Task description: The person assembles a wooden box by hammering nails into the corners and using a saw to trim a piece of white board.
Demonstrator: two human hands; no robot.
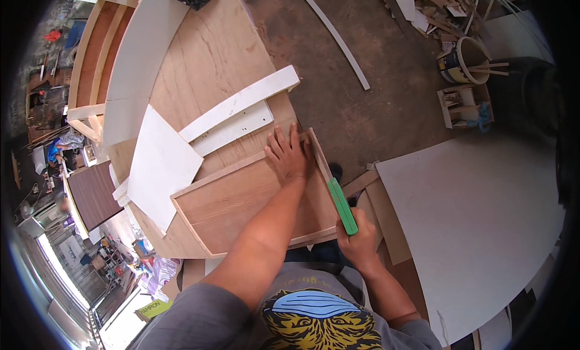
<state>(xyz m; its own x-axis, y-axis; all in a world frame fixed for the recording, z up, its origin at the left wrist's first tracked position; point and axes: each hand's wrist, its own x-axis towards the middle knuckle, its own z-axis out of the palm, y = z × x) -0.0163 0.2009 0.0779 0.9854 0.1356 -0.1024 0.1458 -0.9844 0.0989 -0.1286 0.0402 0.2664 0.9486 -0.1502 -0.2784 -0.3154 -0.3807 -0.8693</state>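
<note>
A shallow wooden tray or drawer-like panel with raised edge strips [241, 196] lies at the near edge of the plywood table. My left hand [288, 155] presses on its far right corner, fingers spread over the rim and holding nothing. My right hand [357, 238] is wrapped round the near end of a long green bar-shaped tool [342, 206], whose exact kind I cannot make out. That tool lies along the outer side of the tray's right edge. Its underside is hidden.
White board strips [241, 108] and a white panel [163, 168] lie beyond the tray on the plywood [208, 54]. To my right is a large white sheet [471, 229]. A bucket [457, 63], a small wooden box [464, 105] and scrap wood [438, 8] stand far right.
</note>
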